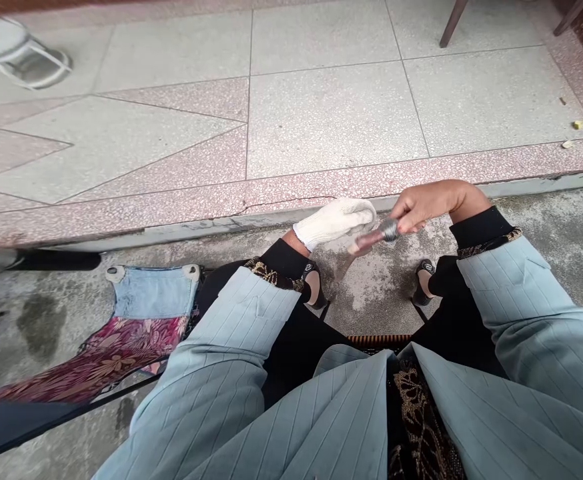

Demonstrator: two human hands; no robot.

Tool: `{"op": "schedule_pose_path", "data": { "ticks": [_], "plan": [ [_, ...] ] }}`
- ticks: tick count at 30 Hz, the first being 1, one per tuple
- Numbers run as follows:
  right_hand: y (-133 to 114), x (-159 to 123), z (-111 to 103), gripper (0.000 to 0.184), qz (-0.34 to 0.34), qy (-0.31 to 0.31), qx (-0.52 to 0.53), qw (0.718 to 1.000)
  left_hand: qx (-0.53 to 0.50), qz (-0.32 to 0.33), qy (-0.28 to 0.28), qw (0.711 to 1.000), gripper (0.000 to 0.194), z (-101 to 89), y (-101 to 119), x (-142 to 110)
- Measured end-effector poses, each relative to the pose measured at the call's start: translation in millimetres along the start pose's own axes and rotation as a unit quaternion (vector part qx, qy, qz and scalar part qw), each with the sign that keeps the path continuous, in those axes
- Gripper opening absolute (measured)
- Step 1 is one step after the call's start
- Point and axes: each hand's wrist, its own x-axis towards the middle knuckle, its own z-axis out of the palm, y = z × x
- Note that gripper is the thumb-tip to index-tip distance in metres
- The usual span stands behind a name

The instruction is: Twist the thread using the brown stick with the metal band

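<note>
My left hand (335, 221) wears a white knit glove, and its fingers curl toward a small rod-like tool (374, 237). My right hand (429, 203) is bare and pinches the tool's dark metal end between thumb and fingers. The tool's lighter, brownish end points toward the gloved hand; whether the glove touches it is blurred. Both hands are held out in front of my knees, above a grey concrete floor (371, 293). My sandalled feet (424, 280) show below the hands.
A flowered and denim cloth (136, 327) lies on the concrete at my left. Beyond the hands a terrazzo floor (321, 113) begins at a raised edge. A white stool (21, 57) stands far left, and chair legs (452, 23) far right. Small yellow scraps (578, 125) lie at right.
</note>
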Motion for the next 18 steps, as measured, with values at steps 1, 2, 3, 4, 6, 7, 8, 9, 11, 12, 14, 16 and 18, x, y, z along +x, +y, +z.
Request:
{"op": "schedule_pose_path", "data": {
  "ticks": [1, 2, 3, 4, 6, 7, 8, 9, 11, 12, 14, 16, 18],
  "plan": [
    [-1, -3, 0, 0.048, -0.007, -0.012, 0.030, 0.999, -0.035, -0.002, 0.006, 0.999, 0.022, 1.5, 1, 0],
    [-2, -6, -1, 0.050, -0.021, 0.001, 0.068, 0.997, -0.069, -0.004, 0.007, 0.998, 0.022, 3.2, 2, 1],
    [-3, -7, -1, 0.052, -0.041, 0.050, 0.108, 0.992, -0.099, -0.007, 0.002, 0.995, 0.023, 4.9, 3, 1],
    [-3, -8, 0, 0.054, -0.058, 0.118, 0.143, 0.981, -0.123, -0.010, -0.008, 0.992, 0.024, 6.7, 5, 1],
    [-2, -5, 0, 0.056, -0.065, 0.247, 0.182, 0.949, -0.140, -0.020, -0.034, 0.989, 0.024, 10.2, 6, 0],
    [-1, -3, 1, 0.058, -0.058, 0.289, 0.190, 0.937, -0.135, -0.024, -0.044, 0.990, 0.023, 12.0, 6, 0],
    [1, 1, 1, 0.058, -0.048, 0.320, 0.191, 0.927, -0.125, -0.026, -0.052, 0.990, 0.023, 13.6, 6, 0],
    [4, 4, 0, 0.059, -0.039, 0.345, 0.185, 0.919, -0.112, -0.026, -0.061, 0.992, 0.023, 15.1, 5, 0],
    [12, 11, -2, 0.058, -0.013, 0.377, 0.150, 0.914, -0.089, -0.023, -0.086, 0.992, 0.025, 17.2, 4, 0],
    [17, 14, -4, 0.057, 0.010, 0.383, 0.118, 0.916, -0.078, -0.020, -0.099, 0.992, 0.027, 17.4, 4, -1],
    [25, 17, -8, 0.052, 0.079, 0.371, 0.032, 0.925, -0.047, -0.009, -0.119, 0.992, 0.029, 15.7, 4, -1],
    [30, 18, -11, 0.048, 0.156, 0.320, -0.062, 0.932, -0.001, 0.005, -0.108, 0.994, 0.031, 11.2, 5, -1],
    [30, 17, -12, 0.043, 0.193, 0.237, -0.121, 0.944, 0.049, 0.013, -0.080, 0.996, 0.029, 5.0, 4, -1]
  ]
}}
